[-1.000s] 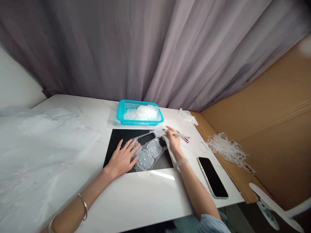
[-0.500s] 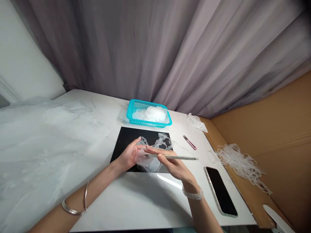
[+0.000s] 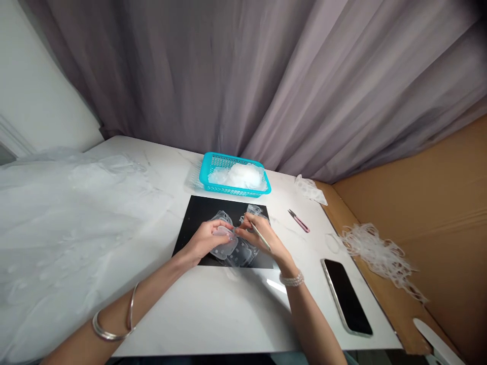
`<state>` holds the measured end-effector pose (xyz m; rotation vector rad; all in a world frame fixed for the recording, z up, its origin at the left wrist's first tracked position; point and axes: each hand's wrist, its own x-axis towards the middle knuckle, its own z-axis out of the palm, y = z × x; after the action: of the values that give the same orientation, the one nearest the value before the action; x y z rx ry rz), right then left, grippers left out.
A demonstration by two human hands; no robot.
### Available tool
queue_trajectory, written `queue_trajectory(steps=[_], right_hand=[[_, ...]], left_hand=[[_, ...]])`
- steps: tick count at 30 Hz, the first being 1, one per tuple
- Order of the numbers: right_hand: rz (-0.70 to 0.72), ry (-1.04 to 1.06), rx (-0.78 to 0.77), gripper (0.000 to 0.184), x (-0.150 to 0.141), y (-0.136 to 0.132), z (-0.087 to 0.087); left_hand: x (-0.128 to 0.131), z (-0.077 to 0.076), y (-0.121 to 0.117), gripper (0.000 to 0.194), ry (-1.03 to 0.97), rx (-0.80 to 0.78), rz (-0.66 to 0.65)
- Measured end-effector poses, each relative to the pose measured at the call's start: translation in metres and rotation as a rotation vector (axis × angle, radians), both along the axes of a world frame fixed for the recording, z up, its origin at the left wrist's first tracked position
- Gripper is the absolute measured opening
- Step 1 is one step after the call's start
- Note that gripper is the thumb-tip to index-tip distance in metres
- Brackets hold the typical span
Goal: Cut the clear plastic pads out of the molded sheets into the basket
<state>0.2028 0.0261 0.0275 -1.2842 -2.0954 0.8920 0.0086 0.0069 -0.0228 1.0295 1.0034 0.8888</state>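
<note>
Slanting down to the right instead of lying nearly level as a moment ago, the slim pale tool (image 3: 261,236) turns with the right hand (image 3: 271,239) gripping it. At frame centre, the left hand (image 3: 202,240), the nearer one, pinches a translucent rounded piece (image 3: 224,249) (long axis hard to judge), which lies between both hands, over the black mat (image 3: 201,208).

A slim, polished silver bangle (image 3: 108,336) is being worn on the left forearm (image 3: 152,294), light being caught along its doubled lower curve. A pale, translucent bracelet (image 3: 292,280) is being worn around the right wrist (image 3: 286,266), its surface being ringed by several rows of what look like beads. The left hand (image 3: 205,239) and right hand (image 3: 265,235) are being shown bare.
</note>
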Motion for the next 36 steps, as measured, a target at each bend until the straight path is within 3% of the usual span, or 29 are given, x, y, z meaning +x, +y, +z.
queue_trajectory(steps=[6, 11, 15, 18, 21, 23, 26, 29, 36], right_hand=[[-0.020, 0.079, -0.087, 0.029, -0.015, 0.004, -0.009], [-0.198, 0.079, 0.096, 0.028, -0.015, -0.002, -0.018], [-0.320, 0.066, 0.211, 0.023, 0.007, 0.008, -0.027], [-0.391, 0.078, 0.223, 0.023, 0.022, 0.017, -0.027], [-0.425, 0.167, 0.244, 0.030, 0.019, 0.013, -0.017], [-0.362, 0.302, 0.175, 0.035, 0.007, 0.003, -0.009], [-0.198, 0.525, -0.057, 0.040, -0.014, -0.012, 0.000], [-0.174, 0.712, -0.202, 0.045, -0.027, -0.019, 0.000], [-0.234, 0.886, -0.213, 0.044, -0.029, -0.021, -0.002]], left_hand=[[0.000, 0.002, -0.003, 0.024, 0.152, 0.144, 0.108], [0.002, 0.001, -0.005, 0.017, 0.152, 0.183, 0.250], [-0.002, 0.002, -0.001, 0.023, 0.043, 0.147, 0.337], [-0.005, 0.006, 0.001, 0.030, -0.092, 0.097, 0.301], [-0.003, 0.014, -0.001, 0.031, -0.213, 0.057, 0.250], [-0.002, 0.018, -0.004, 0.028, -0.276, 0.041, 0.233], [0.000, 0.022, -0.006, 0.025, -0.349, 0.022, 0.227], [0.000, 0.024, -0.007, 0.024, -0.404, -0.002, 0.226], [0.000, 0.026, -0.008, 0.021, -0.501, -0.068, 0.218]])
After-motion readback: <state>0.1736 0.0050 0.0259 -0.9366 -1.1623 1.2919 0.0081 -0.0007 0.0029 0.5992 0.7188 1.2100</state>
